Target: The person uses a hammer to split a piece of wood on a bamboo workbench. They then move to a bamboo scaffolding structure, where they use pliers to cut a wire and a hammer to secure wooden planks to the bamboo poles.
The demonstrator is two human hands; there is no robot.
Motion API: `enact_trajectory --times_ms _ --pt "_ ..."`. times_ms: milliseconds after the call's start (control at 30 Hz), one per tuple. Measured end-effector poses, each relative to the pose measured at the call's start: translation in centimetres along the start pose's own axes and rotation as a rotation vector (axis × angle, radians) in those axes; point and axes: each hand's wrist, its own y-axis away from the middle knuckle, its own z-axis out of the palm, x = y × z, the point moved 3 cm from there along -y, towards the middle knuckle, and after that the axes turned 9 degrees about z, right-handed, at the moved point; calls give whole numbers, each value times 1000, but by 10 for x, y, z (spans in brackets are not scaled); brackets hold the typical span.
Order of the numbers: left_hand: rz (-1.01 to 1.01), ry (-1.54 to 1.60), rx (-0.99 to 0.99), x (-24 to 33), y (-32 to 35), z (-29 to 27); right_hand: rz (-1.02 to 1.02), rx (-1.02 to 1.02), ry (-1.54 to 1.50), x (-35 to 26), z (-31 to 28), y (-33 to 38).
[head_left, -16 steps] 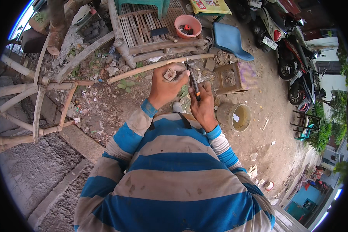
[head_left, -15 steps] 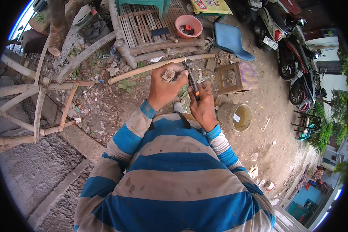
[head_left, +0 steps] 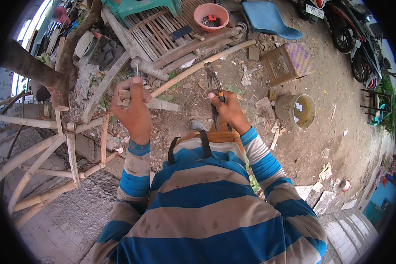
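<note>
Left hand: raised ahead of the body [head_left: 135, 110], forearm nearly straight, thumb pointed away from the torso and fingers curled.
Left grip: clenched around a pale chunk [head_left: 123, 97]; a thin metal piece [head_left: 137, 69] rose from the thumb tip. Which finger backed it could not be told.
Right hand: held lower and nearer the waist [head_left: 229, 110], forearm angled inward, thumb laid over a handle.
Right grip: grasping dark pincers with orange marks [head_left: 209, 74], head pointed away from the body; the fingers beneath were partly hidden.
Spacing: the hands were well apart, the pincers clear of the left grip.
Bamboo pole: slanted on the far side of both grips [head_left: 224, 52], near end beside the left hand; contact could not be told.
Bucket: right of the right grip, standing on the ground [head_left: 287, 110].
Stool: beyond and right of the right grip [head_left: 300, 59].
Pink basin: beyond the pincers' head, farther off [head_left: 225, 18].
</note>
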Motion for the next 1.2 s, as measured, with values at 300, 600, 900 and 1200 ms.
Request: enact_trajectory --times_ms 300,600,900,1200 --pt "133 -270 88 -37 -50 -10 278 120 -255 6 -74 -137" --pt "-64 -626 643 -27 -52 -41 26 194 784 -54 -140 -477" --pt "-100 -856 1164 1 13 -39 119 40 1344 -15 -97 -679" --pt "-174 -1401 980 7 34 -31 -483 36 1353 -14 -7 -603"
